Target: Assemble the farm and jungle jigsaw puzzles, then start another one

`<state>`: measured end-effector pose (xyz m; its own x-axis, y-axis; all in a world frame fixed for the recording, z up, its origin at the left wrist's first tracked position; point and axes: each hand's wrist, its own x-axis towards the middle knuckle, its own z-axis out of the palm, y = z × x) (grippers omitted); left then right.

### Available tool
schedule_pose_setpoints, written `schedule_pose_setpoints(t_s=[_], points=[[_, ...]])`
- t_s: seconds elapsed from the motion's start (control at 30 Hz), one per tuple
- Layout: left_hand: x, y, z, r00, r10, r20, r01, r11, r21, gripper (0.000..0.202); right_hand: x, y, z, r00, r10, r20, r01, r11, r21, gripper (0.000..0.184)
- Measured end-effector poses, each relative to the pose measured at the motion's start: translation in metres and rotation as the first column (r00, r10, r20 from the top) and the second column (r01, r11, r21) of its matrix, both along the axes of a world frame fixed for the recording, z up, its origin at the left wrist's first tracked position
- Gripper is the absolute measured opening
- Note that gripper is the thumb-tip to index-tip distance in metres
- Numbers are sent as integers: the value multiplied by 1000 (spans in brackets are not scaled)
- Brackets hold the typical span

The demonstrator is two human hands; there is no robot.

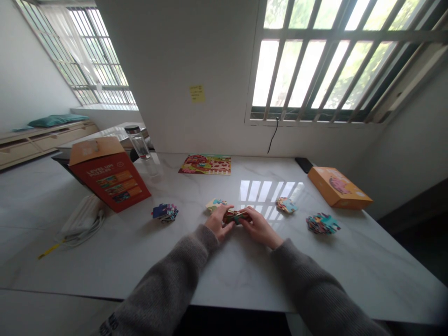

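Note:
Between my two hands is a small stack of jigsaw puzzle pieces [236,217], in dark green and reddish tones, held low over the table. My left hand [220,221] grips its left side, thumb in front and fingers behind. On the right side my right hand [258,226] pinches it in the same way. Just beyond my left fingers lies a pale pile of puzzle pieces [216,203] with blue on top. Another small pile of puzzle pieces [286,205] sits to the right, and a teal pile of pieces [322,224] is farther right. A purple-blue pile [165,212] lies on the left.
A red puzzle box [112,182] stands at the left by a power strip [82,217] with cables and a glass bottle [139,143]. A farm picture sheet [206,164] lies near the wall. An orange box [339,187] and a black phone [304,164] are at the right.

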<state>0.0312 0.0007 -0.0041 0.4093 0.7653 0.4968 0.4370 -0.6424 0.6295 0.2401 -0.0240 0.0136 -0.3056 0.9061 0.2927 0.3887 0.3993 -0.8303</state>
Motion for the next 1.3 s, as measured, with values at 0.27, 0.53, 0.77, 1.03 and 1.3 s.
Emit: schedule_pose_setpoints(t_s=[0.27,0.53,0.77,1.03,1.3], points=[[-2,-1,16,944,-37,328,157,925,-347,56,-1,-1,15,963,-65,-261,9,978,-210,32],[-4,1,18,896,27,443,200,867,-457,53,7,3,15,786,-188,-589,-14,947,-321,30],[-5,-1,20,919,47,391,146,881,-450,53,6,-3,26,791,-206,-577,57,963,-265,40],[-7,3,21,871,112,479,137,880,-455,53,5,-4,20,820,-264,-508,171,960,-223,41],[-22,22,11,787,221,577,15,927,-376,49,-9,-33,9,937,-229,-263,156,950,-271,25]])
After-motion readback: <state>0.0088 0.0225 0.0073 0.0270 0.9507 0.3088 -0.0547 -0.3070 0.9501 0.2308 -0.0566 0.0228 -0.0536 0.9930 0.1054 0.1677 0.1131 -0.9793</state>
